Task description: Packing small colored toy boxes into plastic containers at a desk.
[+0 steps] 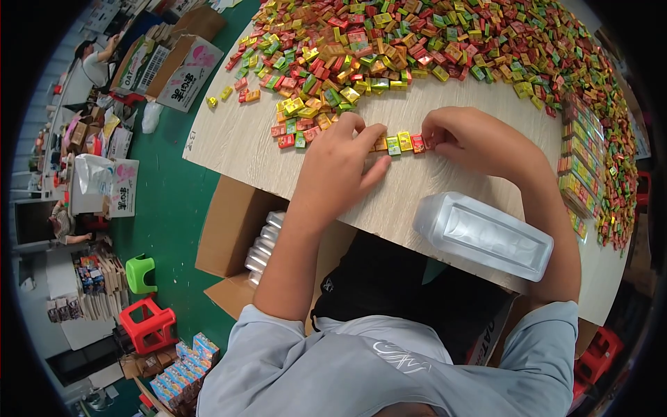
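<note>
Head view: my left thumb and forefinger are spread at one end of a short row of small boxes (pixel 394 145) between my hands; my right hand (pixel 472 142) curls at its red end, whether pinching I can't tell. Uneven pushing might buckle the row; my forearm could knock the plastic tray (pixel 486 236). Wood-grain table (pixel 392 191), colourful heap (pixel 417 45) beyond; green floor (pixel 163 184), red stool (pixel 148 324) leftward.
</note>
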Motion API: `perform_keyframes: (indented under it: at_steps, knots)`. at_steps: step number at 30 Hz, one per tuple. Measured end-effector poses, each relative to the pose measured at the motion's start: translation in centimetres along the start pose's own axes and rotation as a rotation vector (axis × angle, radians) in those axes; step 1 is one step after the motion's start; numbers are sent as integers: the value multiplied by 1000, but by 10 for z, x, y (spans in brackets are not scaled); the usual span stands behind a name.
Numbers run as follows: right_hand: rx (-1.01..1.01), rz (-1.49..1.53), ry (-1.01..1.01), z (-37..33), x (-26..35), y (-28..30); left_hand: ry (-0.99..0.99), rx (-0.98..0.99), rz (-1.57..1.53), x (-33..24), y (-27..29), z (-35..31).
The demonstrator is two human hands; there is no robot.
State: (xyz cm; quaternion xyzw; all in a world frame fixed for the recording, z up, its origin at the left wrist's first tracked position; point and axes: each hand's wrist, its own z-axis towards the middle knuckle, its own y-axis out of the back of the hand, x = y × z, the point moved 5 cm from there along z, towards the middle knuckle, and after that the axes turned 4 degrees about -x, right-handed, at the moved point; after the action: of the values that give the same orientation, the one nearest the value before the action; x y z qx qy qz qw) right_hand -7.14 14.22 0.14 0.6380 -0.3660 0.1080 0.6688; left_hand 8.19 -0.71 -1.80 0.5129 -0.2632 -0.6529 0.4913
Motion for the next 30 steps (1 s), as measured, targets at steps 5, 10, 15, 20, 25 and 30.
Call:
perform_keyframes:
  at_steps: [5,10,15,20,25,30]
  knots:
    - [77,-73,-88,0,3,1,-7,-22,-10,0,1,0]
    - [-69,-82,-17,-3,7,-7,-8,-33,-20,0,-1,1]
    - [-94,-175,-14,0,14,-17,-19,-51,-11,0,0,0]
    - [-84,-86,100,3,17,-21,-27,-56,-24,1,-1,0]
    - [-113,-62,156,4,12,-24,0,-41,-92,7,3,-4]
    - [-119,-84,151,4,12,-23,-7,-36,-262,14,5,-7]
